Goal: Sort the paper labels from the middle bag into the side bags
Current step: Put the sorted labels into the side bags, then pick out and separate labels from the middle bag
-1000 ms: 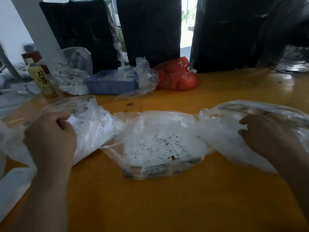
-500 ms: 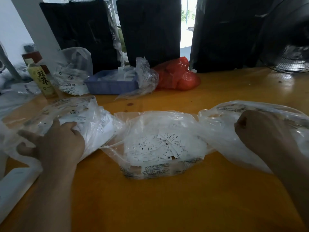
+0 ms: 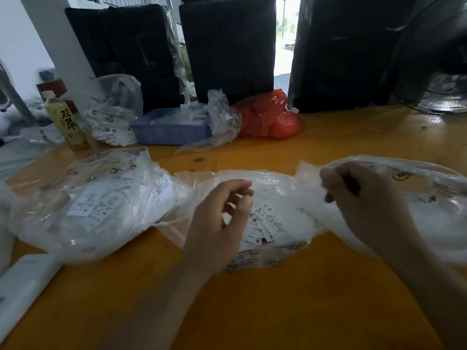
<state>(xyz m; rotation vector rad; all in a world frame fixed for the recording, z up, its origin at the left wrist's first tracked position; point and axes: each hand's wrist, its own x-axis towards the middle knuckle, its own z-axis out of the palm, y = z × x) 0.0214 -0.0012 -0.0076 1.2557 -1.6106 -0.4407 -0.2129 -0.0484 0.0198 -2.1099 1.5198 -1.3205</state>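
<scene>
Reaching over the middle bag (image 3: pixel 278 188), the left hand (image 3: pixel 222 215), fingers loosely curled and empty, should pinch one label (image 3: pixel 264 210); the right hand (image 3: pixel 358 198) grips the right bag (image 3: pixel 429 218) open.

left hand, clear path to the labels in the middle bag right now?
Probably yes. The left hand hovers over the middle bag with fingers loosely curled and holding nothing, the paper labels just beside its fingertips. The bag's mouth seems open toward the hand; no film visibly covers the labels there.
</scene>
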